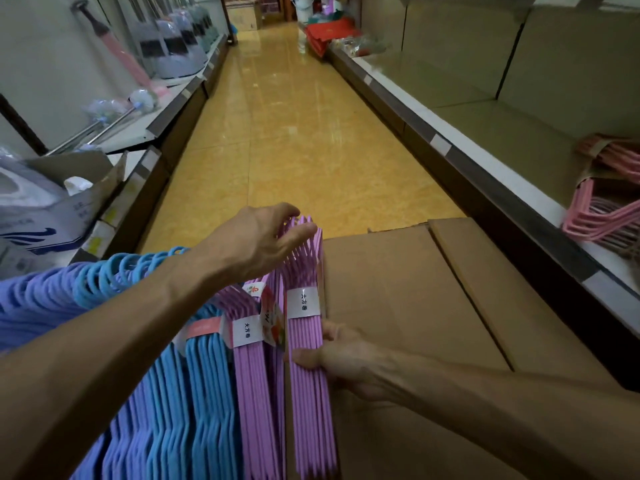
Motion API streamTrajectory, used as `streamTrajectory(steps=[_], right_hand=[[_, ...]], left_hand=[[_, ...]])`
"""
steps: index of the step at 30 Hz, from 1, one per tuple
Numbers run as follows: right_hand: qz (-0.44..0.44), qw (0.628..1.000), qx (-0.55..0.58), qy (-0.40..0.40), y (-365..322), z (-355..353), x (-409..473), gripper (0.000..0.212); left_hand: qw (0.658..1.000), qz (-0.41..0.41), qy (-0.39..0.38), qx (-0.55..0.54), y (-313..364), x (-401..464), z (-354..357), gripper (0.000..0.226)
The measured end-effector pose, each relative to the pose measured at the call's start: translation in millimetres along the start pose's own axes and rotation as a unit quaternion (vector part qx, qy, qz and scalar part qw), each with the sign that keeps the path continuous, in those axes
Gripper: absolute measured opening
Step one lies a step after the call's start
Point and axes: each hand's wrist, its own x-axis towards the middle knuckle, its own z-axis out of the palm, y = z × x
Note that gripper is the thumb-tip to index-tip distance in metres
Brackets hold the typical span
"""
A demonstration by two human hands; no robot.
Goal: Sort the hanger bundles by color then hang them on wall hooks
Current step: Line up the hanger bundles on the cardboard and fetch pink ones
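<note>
Several hanger bundles stand side by side in front of me. The rightmost purple bundle [310, 375], banded with a white label, is gripped at its middle by my right hand [341, 358]. My left hand [263, 240] curls over the hook ends of that same bundle at its far tip. A second purple bundle [252, 382] sits just to its left. Further left is a light blue bundle [194, 403], and beyond that a periwinkle blue bundle [38, 303]. Pink hanger bundles [602, 216] lie on the right shelf.
A closed cardboard box [433, 306] sits under and right of the bundles. The yellow tiled aisle [294, 140] runs ahead between shelving. The left shelf [166, 109] holds mops and brooms; an open carton [69, 202] sits near left. Red goods crowd the far right floor.
</note>
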Motion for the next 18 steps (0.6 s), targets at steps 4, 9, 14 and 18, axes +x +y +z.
streamTrajectory(steps=[4,9,14,18], right_hand=[[0.024,1.000,-0.014,-0.015,8.7,10.3,11.0,0.026],[0.027,0.999,-0.036,0.004,19.8,22.5,31.5,0.027],[0.032,0.998,-0.058,0.006,29.0,25.3,48.8,0.031],[0.024,0.997,-0.075,-0.006,32.3,22.0,53.6,0.026]], left_hand=[[0.999,-0.024,-0.031,0.033,-17.6,-1.9,10.9,0.065],[0.995,-0.049,-0.069,0.061,-36.9,-7.1,20.7,0.065],[0.993,-0.053,-0.082,0.072,-50.6,-11.0,28.8,0.067],[0.997,-0.037,-0.062,0.036,-58.4,-15.3,36.0,0.071]])
